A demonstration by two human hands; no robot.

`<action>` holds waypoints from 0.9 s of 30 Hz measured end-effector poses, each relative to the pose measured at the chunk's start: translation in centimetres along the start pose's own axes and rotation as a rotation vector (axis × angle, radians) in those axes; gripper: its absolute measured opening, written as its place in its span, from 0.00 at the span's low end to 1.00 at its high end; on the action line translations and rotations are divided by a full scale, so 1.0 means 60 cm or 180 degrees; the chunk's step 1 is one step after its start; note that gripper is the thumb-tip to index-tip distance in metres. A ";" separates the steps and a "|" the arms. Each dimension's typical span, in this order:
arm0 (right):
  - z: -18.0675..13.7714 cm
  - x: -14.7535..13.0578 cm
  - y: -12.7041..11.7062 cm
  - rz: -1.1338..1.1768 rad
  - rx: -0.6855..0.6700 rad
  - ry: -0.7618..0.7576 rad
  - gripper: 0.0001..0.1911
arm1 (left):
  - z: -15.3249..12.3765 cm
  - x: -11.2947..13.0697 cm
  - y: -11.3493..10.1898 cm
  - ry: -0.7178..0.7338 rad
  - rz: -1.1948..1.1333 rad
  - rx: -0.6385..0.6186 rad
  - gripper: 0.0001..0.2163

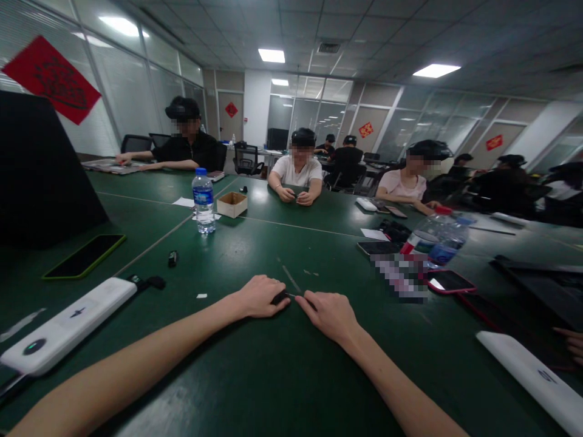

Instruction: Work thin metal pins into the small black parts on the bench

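Observation:
My left hand [260, 296] rests on the green table with its fingers closed round a small black object [279, 297]. From that object a thin, light-coloured strip [292, 295] reaches across the short gap to my right hand [331, 312]. The right thumb and fingers are pinched together at the strip's other end. Both hands are low over the table, fingertips facing each other. The object's exact kind is too small and too covered to make out.
A water bottle [204, 201] and an open small box [232, 205] stand ahead. Left lie a green-edged phone [85, 256], a white power bank [73, 325] and a small black item [172, 258]. Right are bottles [449, 243], phones and another white device [531, 370]. Several people sit around.

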State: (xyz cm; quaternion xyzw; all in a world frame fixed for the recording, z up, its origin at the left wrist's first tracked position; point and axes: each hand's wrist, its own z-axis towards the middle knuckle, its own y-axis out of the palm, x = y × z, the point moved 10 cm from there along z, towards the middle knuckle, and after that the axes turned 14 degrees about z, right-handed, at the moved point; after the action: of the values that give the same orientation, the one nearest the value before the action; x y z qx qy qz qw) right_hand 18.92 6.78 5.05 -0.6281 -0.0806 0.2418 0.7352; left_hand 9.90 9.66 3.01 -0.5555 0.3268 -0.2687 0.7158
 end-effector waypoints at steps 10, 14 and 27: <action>-0.004 -0.008 0.003 -0.0051 -0.0064 0.0107 0.30 | -0.001 0.001 0.002 -0.0018 0.0045 0.0045 0.16; -0.005 -0.008 0.001 -0.0025 0.0021 0.0041 0.30 | -0.002 0.001 0.006 0.0021 0.0062 0.0025 0.15; -0.011 -0.075 0.020 0.0233 -0.0141 -0.0640 0.30 | 0.006 -0.009 0.015 -0.0148 0.0117 -0.0178 0.16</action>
State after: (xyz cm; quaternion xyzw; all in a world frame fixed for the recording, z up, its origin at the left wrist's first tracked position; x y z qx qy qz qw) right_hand 15.00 4.27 4.60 -0.6193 -0.1363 0.3284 0.7000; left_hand 9.87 10.52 2.27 -0.5753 0.3277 -0.2333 0.7122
